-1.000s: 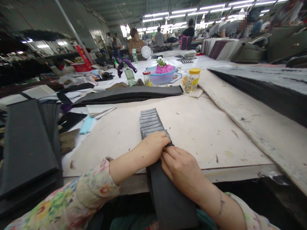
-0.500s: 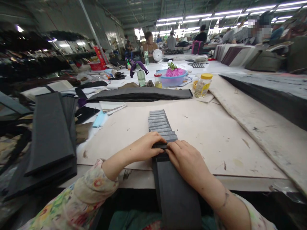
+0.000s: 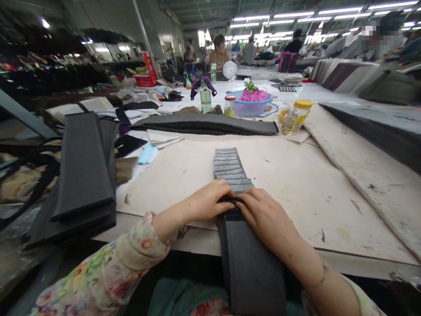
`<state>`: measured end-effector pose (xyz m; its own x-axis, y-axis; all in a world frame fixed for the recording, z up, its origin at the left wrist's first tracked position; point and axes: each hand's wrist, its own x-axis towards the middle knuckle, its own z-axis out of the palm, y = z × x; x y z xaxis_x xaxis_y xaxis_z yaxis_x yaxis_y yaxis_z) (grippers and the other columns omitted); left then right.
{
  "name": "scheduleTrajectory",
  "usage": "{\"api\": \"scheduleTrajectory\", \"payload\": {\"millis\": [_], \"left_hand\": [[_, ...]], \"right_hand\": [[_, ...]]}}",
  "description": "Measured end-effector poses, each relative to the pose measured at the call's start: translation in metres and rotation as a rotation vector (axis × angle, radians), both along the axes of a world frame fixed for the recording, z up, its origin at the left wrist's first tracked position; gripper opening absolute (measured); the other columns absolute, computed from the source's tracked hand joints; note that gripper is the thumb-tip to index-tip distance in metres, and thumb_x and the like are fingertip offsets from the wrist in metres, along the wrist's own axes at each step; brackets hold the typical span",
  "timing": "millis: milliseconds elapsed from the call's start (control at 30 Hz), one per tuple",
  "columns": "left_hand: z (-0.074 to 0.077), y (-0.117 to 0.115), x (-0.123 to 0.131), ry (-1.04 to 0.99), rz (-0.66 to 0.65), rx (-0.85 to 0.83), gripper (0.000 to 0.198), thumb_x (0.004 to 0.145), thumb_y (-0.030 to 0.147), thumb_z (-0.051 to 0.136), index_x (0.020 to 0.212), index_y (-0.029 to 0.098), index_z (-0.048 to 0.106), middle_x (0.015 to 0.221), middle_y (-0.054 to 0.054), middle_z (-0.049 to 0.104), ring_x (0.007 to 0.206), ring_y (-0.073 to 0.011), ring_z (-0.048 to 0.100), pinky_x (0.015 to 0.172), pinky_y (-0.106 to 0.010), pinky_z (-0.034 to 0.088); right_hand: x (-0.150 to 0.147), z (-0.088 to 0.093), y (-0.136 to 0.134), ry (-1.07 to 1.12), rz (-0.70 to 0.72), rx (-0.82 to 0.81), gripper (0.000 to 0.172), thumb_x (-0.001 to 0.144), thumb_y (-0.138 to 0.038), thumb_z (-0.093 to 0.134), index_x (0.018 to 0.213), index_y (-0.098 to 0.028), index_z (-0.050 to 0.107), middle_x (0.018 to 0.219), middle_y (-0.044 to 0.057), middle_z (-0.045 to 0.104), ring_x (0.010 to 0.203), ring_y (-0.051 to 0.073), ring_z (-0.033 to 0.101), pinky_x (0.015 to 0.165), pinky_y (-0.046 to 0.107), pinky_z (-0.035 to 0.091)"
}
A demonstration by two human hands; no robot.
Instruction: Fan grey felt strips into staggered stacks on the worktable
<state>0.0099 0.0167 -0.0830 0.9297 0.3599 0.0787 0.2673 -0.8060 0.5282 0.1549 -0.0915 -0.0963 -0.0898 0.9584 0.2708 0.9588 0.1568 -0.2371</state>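
A fanned stack of dark grey strips runs from the table over its front edge; the far ends show as lighter grey stepped bands. Across the stack, my left hand pinches the end of a dark grey strip between thumb and fingers. From the other side my right hand closes on the same end, its fingertips almost touching the left ones. The strip's near part hangs down toward my lap. My fingers hide the exact edge they grip.
Left lies a pile of dark grey panels. Behind the work sits a long stack of dark strips, with a yellow-lidded jar, a blue basin and a green bottle. A thick board slants along the right. Other people work farther back.
The whole view has shifted, so the table and things appear farther right. Both hands stay at the strip's end, with the fingers only slightly changed.
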Motion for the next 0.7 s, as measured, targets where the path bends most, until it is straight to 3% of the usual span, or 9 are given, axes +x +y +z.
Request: {"api": "scheduleTrajectory", "payload": {"millis": [300, 433, 700], "left_hand": [[-0.005, -0.002, -0.011, -0.062, 0.056, 0.041, 0.014, 0.078, 0.024, 0.060, 0.089, 0.016, 0.059, 0.089, -0.004, 0.055, 0.090, -0.0179, 0.049, 0.081, -0.029, 0.041], [-0.008, -0.001, -0.018, -0.083, 0.044, 0.072, 0.014, 0.081, 0.025, 0.057, 0.091, 0.015, 0.059, 0.090, -0.005, 0.055, 0.090, -0.0176, 0.050, 0.081, -0.029, 0.041], [-0.009, -0.006, -0.031, -0.047, 0.003, 0.133, 0.021, 0.087, 0.023, 0.045, 0.102, 0.017, 0.059, 0.096, -0.006, 0.057, 0.092, -0.0170, 0.050, 0.084, -0.029, 0.041]], "right_hand": [[0.000, 0.000, -0.001, -0.024, 0.008, 0.005, 0.021, 0.087, -0.021, 0.042, 0.096, -0.015, 0.059, 0.088, 0.008, 0.057, 0.085, 0.021, 0.051, 0.078, 0.037, 0.045], [0.002, 0.002, 0.001, -0.003, 0.078, 0.003, 0.021, 0.087, -0.019, 0.042, 0.100, -0.017, 0.059, 0.092, 0.007, 0.058, 0.088, 0.019, 0.051, 0.079, 0.035, 0.045], [-0.005, 0.009, 0.001, -0.064, 0.079, -0.034, 0.022, 0.088, -0.027, 0.043, 0.088, -0.017, 0.062, 0.083, 0.006, 0.059, 0.084, 0.020, 0.054, 0.076, 0.034, 0.046]]}}
